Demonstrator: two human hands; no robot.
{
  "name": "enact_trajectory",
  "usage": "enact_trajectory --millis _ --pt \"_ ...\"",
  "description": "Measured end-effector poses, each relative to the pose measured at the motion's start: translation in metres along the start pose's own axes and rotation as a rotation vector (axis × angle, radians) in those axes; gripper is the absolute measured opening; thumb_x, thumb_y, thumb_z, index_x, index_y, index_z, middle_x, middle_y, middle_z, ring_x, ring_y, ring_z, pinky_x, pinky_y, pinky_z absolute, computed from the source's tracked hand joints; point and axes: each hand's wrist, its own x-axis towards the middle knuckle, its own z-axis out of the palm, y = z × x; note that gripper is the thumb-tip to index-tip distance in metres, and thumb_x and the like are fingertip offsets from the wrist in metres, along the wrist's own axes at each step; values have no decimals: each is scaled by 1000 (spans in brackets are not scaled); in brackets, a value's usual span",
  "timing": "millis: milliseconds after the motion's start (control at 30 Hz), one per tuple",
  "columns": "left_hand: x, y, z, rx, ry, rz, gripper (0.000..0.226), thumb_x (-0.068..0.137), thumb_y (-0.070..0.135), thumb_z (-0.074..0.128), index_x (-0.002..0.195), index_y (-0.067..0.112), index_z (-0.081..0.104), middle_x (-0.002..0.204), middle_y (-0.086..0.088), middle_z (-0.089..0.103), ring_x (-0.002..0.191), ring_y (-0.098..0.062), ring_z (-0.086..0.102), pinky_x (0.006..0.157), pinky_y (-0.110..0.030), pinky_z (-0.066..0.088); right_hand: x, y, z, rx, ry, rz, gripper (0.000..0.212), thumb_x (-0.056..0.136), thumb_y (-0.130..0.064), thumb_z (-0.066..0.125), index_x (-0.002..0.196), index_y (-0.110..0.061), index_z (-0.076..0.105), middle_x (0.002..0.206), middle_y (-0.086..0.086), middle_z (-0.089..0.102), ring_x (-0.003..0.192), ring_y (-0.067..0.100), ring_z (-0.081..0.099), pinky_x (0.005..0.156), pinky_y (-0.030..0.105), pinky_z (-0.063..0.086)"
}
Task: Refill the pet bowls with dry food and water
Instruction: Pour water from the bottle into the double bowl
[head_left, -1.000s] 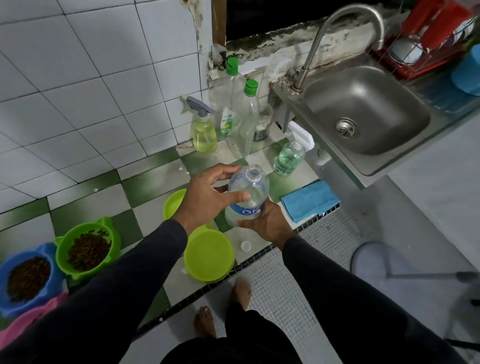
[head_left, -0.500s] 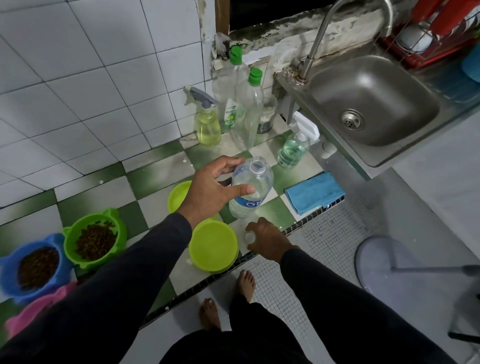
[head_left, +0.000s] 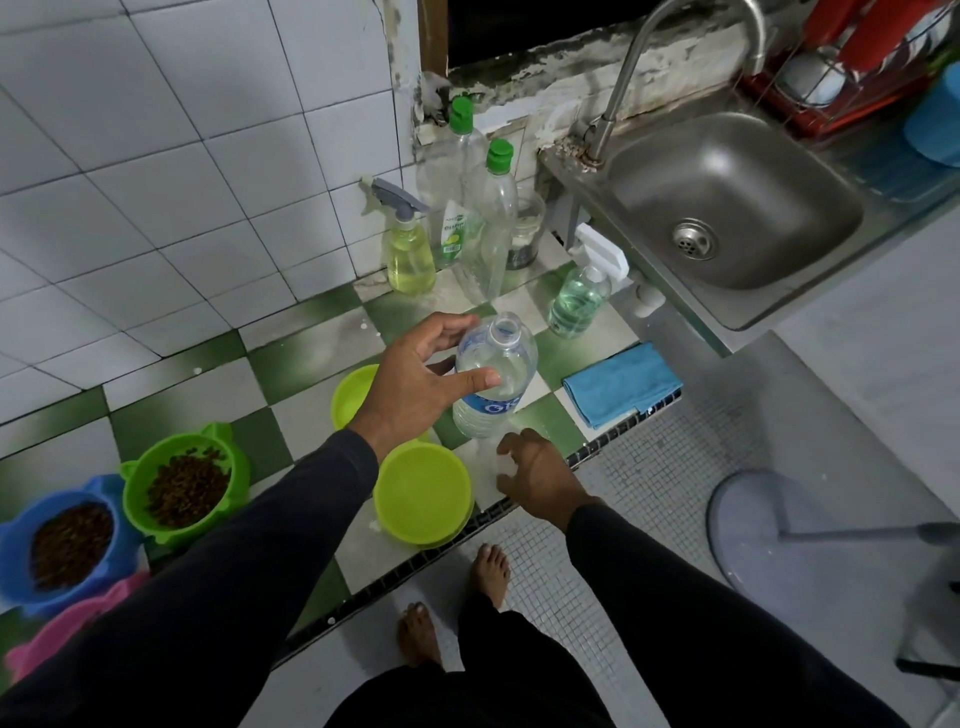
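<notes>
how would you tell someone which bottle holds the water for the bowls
Start at the steel sink and drop to the green-and-white tiled ledge left of it. Bottles stand by the wall, but the water bottle stands nearer the edge, gripped by the left hand. It alone is uncapped, with a blue label.

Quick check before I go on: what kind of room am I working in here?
Most likely a home kitchen or wash area: a steel sink with a tap, soap bottles against the tiled wall, and a dish rack beside the sink.
</notes>
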Motion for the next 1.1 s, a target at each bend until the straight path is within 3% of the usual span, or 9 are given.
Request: enact_trajectory --millis 100,200,267,367,433,533,733,967,1100 --pt "-2 -7 0 6 -35 -12 77 69 47 93 136 34 59 135 17 65 127 -5 59 100 -34 55 -8 -7 -21 93 158 34 36 75 -19 76 108 -9 65 97 2 56 81 19 54 64 18 33" --pt "-7 -17 -2 25 -88 -54 88 67 50 94 143 49 49 141 23 58 132 0 53 95 -24 54 -17 -19 -47 249 368 45 27 68 -15 75 90 -13 59 83 -1 59 68 15 52 60 22 41" --pt "-8 -27 -2 61 -103 -74 90 69 43 95 145 48 46 142 22 58 133 1 52 98 -27 54 -22 -30 -66 343 482 32 27 67 -16 73 84 -19 54 75 -1 59 63 15 54 57 23 45" --pt "-8 -43 1 94 -107 -99 88 69 34 95 144 40 49 139 21 60 131 0 54 108 -43 52 -27 -49 -96 423 617 -29 27 68 -20 71 88 -25 55 76 -5 61 63 11 58 57 16 46" --pt "-8 -50 6 86 -106 -120 92 65 33 96 144 38 49 137 23 61 130 1 54 110 -44 51 -29 -62 -115 443 682 -79 30 71 -19 73 98 -26 64 83 -9 63 68 8 60 61 10 45" --pt "-8 -58 13 50 -84 -138 96 61 35 99 143 39 49 137 22 62 132 -1 54 110 -45 51 -28 -81 -139 434 747 -148 28 74 -17 77 101 -24 69 88 -10 66 75 5 63 64 14 50" --pt "-4 -68 22 15 -47 -160 94 52 51 100 134 41 55 132 17 66 123 -5 62 105 -45 54 -23 -103 -165 359 679 -279 20 80 -18 80 91 -23 64 91 -9 69 75 8 64 66 21 54" --pt "0 -69 24 20 -39 -158 89 54 44 98 132 35 58 127 17 69 119 -3 63 100 -30 55 -19 -109 -174 339 546 -352 27 81 -19 83 88 -26 58 105 -19 72 80 2 64 69 10 49" --pt "0 -68 23 17 -44 -170 82 61 29 99 132 34 58 124 18 70 115 1 64 91 -19 55 -18 -109 -176 249 452 -374 23 83 -15 81 92 -18 60 113 -13 71 92 13 64 79 27 55"
